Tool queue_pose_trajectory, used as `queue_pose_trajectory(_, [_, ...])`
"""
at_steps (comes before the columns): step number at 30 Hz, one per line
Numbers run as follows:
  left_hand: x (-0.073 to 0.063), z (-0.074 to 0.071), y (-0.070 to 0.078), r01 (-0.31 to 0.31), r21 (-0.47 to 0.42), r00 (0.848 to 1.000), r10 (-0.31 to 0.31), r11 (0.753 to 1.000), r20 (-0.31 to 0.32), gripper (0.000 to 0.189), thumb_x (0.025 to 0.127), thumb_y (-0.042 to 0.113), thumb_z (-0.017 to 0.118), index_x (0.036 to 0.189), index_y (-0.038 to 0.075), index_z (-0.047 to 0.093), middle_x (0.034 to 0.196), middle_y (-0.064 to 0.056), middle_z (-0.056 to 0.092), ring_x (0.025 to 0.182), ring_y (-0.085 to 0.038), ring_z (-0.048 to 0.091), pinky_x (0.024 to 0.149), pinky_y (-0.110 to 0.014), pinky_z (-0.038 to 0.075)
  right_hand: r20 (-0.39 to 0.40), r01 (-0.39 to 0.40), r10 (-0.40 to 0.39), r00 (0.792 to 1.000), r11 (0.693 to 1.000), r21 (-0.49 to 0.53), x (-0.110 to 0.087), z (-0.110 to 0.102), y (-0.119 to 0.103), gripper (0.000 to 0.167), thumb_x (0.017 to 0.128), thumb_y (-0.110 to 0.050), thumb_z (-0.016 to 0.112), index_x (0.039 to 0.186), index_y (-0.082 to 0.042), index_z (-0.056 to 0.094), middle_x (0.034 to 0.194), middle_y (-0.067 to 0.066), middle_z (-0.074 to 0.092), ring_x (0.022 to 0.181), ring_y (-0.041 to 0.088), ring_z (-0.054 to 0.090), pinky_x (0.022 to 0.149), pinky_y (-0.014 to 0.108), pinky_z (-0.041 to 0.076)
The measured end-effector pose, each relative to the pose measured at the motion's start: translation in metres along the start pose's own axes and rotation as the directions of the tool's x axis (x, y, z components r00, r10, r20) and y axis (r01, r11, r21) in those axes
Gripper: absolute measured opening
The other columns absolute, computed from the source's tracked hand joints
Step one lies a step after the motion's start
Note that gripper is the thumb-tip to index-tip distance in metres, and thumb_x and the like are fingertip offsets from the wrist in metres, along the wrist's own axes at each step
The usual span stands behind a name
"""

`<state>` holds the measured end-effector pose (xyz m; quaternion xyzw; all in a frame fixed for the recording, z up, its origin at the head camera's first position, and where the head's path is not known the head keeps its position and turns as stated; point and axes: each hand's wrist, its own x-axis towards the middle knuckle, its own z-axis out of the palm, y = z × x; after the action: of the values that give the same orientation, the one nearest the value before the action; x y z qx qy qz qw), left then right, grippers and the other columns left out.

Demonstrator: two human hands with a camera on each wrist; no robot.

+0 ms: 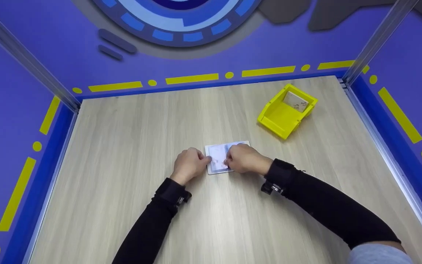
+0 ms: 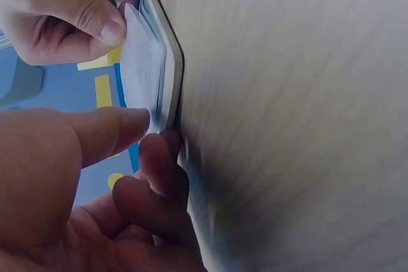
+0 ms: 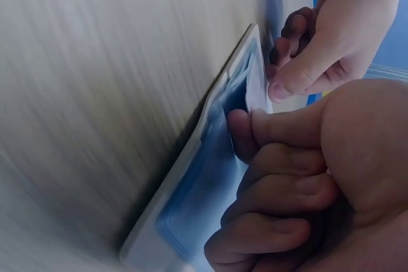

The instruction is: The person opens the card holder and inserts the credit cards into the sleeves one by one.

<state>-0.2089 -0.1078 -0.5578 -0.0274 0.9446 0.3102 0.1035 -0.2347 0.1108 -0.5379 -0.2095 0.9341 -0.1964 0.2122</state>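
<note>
A small open booklet [image 1: 218, 152] with pale and bluish leaves and a whitish cover lies on the wooden table [image 1: 123, 146]. At its left edge is my left hand [image 1: 190, 165]; in the left wrist view the thumb presses on top and the index finger sits under the edge, pinching it. My right hand [image 1: 245, 158] is over the right half and hides part of it. In the right wrist view, its thumb and index finger pinch the edge of a white leaf [image 3: 257, 87] near the fold, lifted from the bluish leaves [image 3: 191, 189]. The other right fingers are curled.
A yellow open-front bin [image 1: 282, 119] stands beyond the booklet at the back right, with a beige card [image 1: 296, 101] marked in brown leaning inside. Purple walls [image 1: 196, 66] with yellow stripes and metal posts [image 1: 379, 44] bound the table at the back and sides.
</note>
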Motion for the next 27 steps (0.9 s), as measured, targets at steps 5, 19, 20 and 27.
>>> queue_pose_trajectory(5, [0.001, -0.004, 0.000, 0.008, -0.002, 1.000, -0.008, 1.000, 0.009, 0.039, 0.100, 0.042, 0.079, 0.068, 0.020, 0.069, 0.070, 0.005, 0.062, 0.064, -0.016, 0.056, 0.059, -0.031, 0.040, -0.012, -0.011, 0.012, 1.000, 0.999, 0.048, -0.001, -0.013, 0.006, 0.037, 0.107, -0.025, 0.068, 0.073, -0.012, 0.074, 0.065, -0.005, 0.049, 0.067, 0.016, 0.048, 0.064, 0.030, 0.037])
queue_pose_trajectory(19, [0.001, -0.001, 0.001, -0.016, -0.014, 1.000, 0.016, 1.000, -0.008, 0.047, 0.093, 0.050, 0.086, 0.065, 0.021, 0.062, 0.066, 0.008, 0.054, 0.063, -0.015, 0.051, 0.059, -0.032, 0.038, -0.054, -0.259, 0.272, 0.961, 0.951, 0.171, 0.003, -0.048, 0.040, 0.022, 0.109, -0.030, 0.069, 0.110, -0.011, 0.080, 0.091, 0.007, 0.070, 0.070, 0.019, 0.067, 0.059, 0.028, 0.049])
queue_pose_trajectory(20, [0.001, 0.000, 0.002, -0.019, -0.009, 1.000, 0.019, 1.000, -0.013, 0.048, 0.092, 0.051, 0.086, 0.064, 0.021, 0.060, 0.066, 0.008, 0.053, 0.063, -0.015, 0.051, 0.059, -0.032, 0.037, -0.062, -0.256, 0.268, 0.961, 0.953, 0.161, 0.004, -0.047, 0.041, 0.022, 0.108, -0.029, 0.070, 0.112, -0.010, 0.080, 0.092, 0.008, 0.070, 0.070, 0.019, 0.068, 0.059, 0.028, 0.049])
queue_pose_trajectory(27, [0.003, 0.007, 0.001, -0.009, 0.023, 1.000, 0.009, 1.000, -0.020, 0.050, 0.092, 0.052, 0.087, 0.064, 0.022, 0.058, 0.066, 0.007, 0.052, 0.063, -0.016, 0.051, 0.059, -0.032, 0.037, -0.086, -0.199, 0.208, 0.974, 0.975, 0.101, 0.007, -0.039, 0.055, 0.031, 0.103, -0.026, 0.076, 0.126, -0.006, 0.079, 0.102, 0.010, 0.076, 0.071, 0.016, 0.068, 0.062, 0.027, 0.050])
